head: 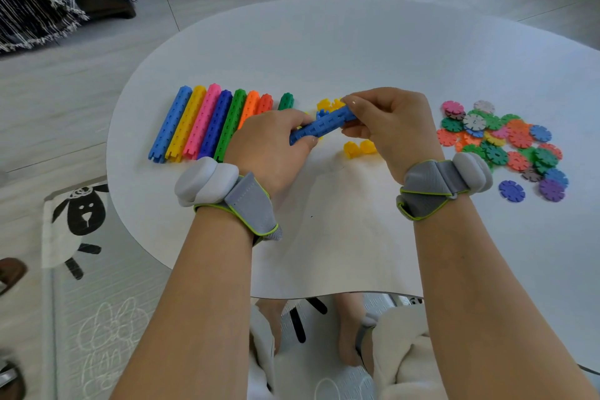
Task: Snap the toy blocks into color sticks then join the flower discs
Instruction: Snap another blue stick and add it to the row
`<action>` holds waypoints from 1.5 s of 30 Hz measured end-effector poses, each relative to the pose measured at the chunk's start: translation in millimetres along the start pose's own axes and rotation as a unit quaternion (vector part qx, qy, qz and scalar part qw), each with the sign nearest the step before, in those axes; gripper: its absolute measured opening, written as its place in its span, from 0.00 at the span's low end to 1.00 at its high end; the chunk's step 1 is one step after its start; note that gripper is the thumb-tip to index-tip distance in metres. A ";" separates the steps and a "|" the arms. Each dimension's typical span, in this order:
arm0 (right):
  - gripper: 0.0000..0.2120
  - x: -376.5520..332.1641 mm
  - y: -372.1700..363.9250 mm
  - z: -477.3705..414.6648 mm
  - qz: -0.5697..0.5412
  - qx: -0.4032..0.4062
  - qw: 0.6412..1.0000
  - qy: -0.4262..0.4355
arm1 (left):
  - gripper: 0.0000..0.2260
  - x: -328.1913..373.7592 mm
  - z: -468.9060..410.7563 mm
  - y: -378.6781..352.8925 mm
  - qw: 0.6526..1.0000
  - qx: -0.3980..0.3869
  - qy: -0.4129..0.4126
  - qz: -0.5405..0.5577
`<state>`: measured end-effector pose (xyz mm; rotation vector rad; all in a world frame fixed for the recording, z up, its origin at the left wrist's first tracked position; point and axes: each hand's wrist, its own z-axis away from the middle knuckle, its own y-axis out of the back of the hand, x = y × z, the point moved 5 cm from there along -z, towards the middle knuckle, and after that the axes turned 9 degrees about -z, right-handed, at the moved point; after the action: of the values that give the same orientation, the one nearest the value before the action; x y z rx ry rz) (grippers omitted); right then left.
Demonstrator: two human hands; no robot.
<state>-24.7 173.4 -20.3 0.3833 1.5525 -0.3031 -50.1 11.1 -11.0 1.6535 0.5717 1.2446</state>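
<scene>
A blue block stick (321, 127) hangs just above the white table (324, 52), held at both ends. My left hand (272, 146) grips its near end, and my right hand (386, 123) pinches its far end. Finished sticks (201, 123) in light blue, yellow, pink, dark blue, green, orange and red lie side by side at the left. A short green stick (286, 101) stands apart from them. Loose yellow blocks (358, 149) sit under and behind my hands. A heap of flower discs (500, 140) in many colours lies at the right.
Two discs, a blue disc (511, 191) and a purple disc (551, 189), lie a little apart from the heap. A play mat with a sheep drawing (81, 211) covers the floor at the left. The table's near edge curves in front of my knees.
</scene>
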 end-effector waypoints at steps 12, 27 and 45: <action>0.07 -0.9 -2.4 4.7 -0.035 -0.039 0.998 -0.028 | 0.10 1.3 1.7 3.5 1.000 0.000 -0.013 -0.007; 0.19 10.3 -16.6 -7.0 0.232 0.009 0.972 0.032 | 0.10 -8.8 0.2 1.3 0.999 0.002 0.024 -0.029; 0.07 10.6 -31.7 -10.1 0.405 0.005 0.911 0.081 | 0.11 -19.4 1.7 9.6 0.999 0.008 0.038 -0.035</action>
<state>-47.2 149.5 -32.2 1.0349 1.4180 0.3796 -57.4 -9.4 -11.5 1.5913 0.6808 1.2588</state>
